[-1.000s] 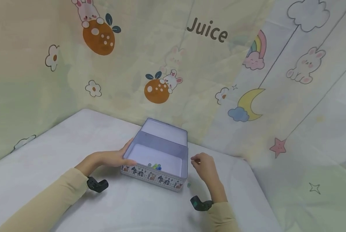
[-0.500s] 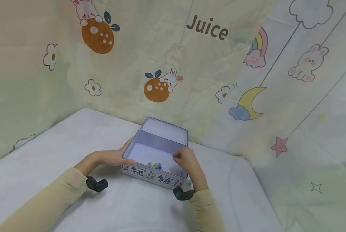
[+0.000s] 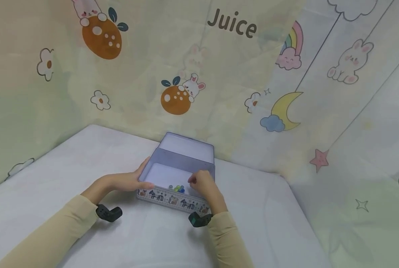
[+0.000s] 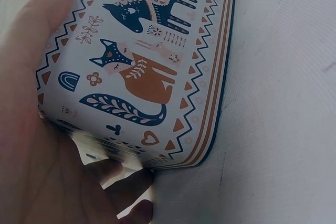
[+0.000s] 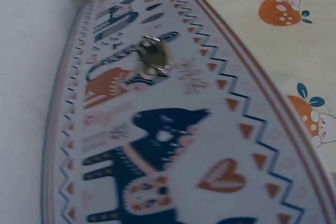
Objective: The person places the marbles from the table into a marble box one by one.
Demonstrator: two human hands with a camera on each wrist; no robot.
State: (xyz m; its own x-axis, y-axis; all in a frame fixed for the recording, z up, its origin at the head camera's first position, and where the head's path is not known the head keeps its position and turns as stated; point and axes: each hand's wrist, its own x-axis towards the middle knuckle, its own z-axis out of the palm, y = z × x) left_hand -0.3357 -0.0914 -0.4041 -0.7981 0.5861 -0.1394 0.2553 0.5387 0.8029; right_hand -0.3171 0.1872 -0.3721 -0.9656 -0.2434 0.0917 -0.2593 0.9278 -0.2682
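A hinged tin box (image 3: 172,201) with animal prints stands on the white table, its lid (image 3: 187,148) tipped back. My left hand (image 3: 124,181) grips its left end, thumb over the front rim and fingers along the side. The left wrist view shows that hand (image 4: 31,98) against the printed wall. Several small glass marbles (image 3: 177,188), green, yellow and blue, lie on the box floor near the front wall. My right hand (image 3: 204,185) reaches over the right part of the box, fingers curled, fingertips just right of the marbles. I cannot tell whether they pinch something.
A metal clasp (image 5: 153,56) sticks out from the box's front in the right wrist view. Behind the table (image 3: 159,238) hangs a printed cloth (image 3: 135,85), close behind the lid. Dark wrist cameras (image 3: 109,213) sit at both wrists.
My right hand has moved left from beside the box to inside its opening, near the marbles. The left hand keeps its grip. A small marble on the table right of the box is now out of sight.
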